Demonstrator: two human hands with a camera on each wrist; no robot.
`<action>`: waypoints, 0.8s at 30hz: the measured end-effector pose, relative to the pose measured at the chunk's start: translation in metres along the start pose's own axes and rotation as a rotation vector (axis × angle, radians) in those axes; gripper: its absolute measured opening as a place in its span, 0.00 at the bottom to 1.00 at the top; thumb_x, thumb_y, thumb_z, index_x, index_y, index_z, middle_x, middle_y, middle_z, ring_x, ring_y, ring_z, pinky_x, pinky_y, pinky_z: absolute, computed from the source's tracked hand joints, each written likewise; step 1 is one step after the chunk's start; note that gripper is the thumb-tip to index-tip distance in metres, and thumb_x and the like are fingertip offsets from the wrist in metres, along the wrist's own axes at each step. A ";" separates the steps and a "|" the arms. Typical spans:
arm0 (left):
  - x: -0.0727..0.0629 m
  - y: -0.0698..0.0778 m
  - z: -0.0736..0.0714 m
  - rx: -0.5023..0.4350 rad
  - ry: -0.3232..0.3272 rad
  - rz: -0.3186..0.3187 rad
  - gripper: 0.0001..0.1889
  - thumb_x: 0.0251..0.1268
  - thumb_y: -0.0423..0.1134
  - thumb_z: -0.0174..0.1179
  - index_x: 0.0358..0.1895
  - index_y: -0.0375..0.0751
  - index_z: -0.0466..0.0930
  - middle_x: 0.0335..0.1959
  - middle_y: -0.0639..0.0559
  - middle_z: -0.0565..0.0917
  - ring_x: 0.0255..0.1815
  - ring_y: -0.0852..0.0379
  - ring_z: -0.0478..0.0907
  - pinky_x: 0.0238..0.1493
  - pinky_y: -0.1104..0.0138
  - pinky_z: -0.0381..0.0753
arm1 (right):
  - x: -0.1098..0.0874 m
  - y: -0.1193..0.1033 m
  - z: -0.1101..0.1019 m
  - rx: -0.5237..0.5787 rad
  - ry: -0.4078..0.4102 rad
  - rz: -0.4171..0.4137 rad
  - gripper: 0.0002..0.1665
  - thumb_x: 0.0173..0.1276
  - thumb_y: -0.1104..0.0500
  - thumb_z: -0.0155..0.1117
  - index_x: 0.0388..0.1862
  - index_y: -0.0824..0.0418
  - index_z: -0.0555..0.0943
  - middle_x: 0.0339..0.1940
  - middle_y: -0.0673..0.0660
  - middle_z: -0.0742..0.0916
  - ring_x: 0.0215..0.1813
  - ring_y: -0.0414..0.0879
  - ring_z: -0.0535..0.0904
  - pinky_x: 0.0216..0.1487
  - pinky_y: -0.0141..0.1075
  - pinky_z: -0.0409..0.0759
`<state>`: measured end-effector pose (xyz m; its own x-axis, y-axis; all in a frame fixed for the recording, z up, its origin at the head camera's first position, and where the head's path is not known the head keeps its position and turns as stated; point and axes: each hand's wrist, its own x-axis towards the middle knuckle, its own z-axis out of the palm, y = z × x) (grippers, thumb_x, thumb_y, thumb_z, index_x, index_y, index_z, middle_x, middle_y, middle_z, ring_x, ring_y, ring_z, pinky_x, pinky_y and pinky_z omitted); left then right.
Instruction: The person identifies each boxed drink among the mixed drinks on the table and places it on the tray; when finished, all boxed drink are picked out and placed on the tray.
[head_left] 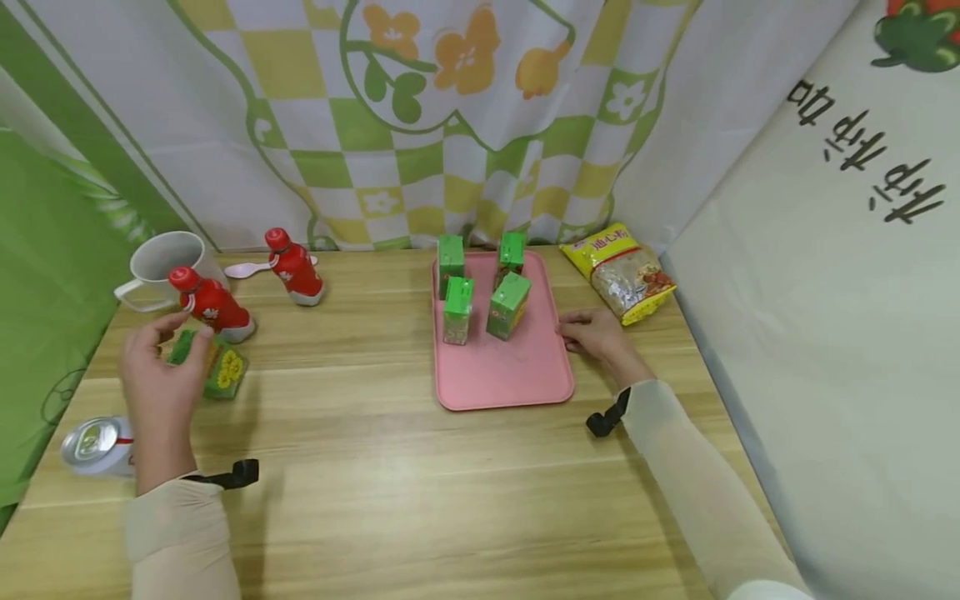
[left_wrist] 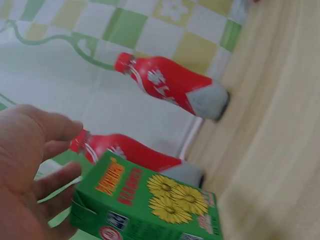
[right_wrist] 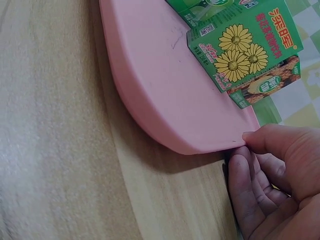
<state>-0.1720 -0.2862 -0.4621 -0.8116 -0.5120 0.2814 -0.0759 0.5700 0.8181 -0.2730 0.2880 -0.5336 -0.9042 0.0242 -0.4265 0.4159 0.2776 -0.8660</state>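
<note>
My left hand (head_left: 165, 367) is over a green drink carton (head_left: 227, 371) with yellow flowers, its thumb and fingers spread apart. In the left wrist view the carton (left_wrist: 150, 200) stands upright just beyond the fingertips, which overlap its edge. My right hand (head_left: 597, 337) pinches the right rim of a pink tray (head_left: 502, 379), thumb on top and fingers curled beneath. In the right wrist view the tray's rim (right_wrist: 145, 107) is slightly off the table near the hand. Several green cartons (head_left: 508, 306) stand on the tray's far half, one showing yellow flowers, another a brown food picture.
Behind the left hand stand two red bottles (head_left: 217, 307), a white mug (head_left: 171, 258) and a pink spoon (head_left: 247, 269). A silver can (head_left: 97, 446) is beside the left wrist. A yellow food packet (head_left: 626, 275) lies right of the tray, with a curtain (head_left: 450, 125) behind the table.
</note>
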 end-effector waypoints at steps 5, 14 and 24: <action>-0.003 -0.011 0.005 0.030 -0.003 -0.058 0.22 0.65 0.42 0.68 0.61 0.41 0.82 0.49 0.54 0.70 0.50 0.67 0.63 0.54 0.68 0.61 | 0.000 0.002 -0.001 0.012 0.004 0.001 0.24 0.71 0.62 0.68 0.62 0.73 0.79 0.47 0.63 0.86 0.36 0.38 0.84 0.43 0.33 0.84; -0.001 -0.016 0.006 0.072 -0.077 -0.200 0.27 0.66 0.45 0.68 0.68 0.46 0.77 0.61 0.49 0.67 0.62 0.53 0.64 0.65 0.63 0.63 | 0.000 -0.001 0.001 -0.015 0.020 0.001 0.23 0.71 0.62 0.68 0.60 0.71 0.80 0.46 0.62 0.86 0.35 0.39 0.84 0.40 0.32 0.84; -0.004 -0.025 0.009 0.131 -0.062 -0.161 0.27 0.67 0.44 0.67 0.68 0.45 0.77 0.60 0.44 0.69 0.61 0.48 0.65 0.62 0.60 0.63 | 0.000 0.001 0.001 -0.004 0.015 0.005 0.22 0.71 0.62 0.68 0.60 0.71 0.80 0.44 0.59 0.87 0.34 0.38 0.84 0.40 0.32 0.84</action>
<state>-0.1717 -0.2925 -0.4885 -0.8167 -0.5650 0.1175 -0.2790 0.5648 0.7766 -0.2725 0.2875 -0.5350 -0.9036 0.0403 -0.4266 0.4199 0.2811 -0.8629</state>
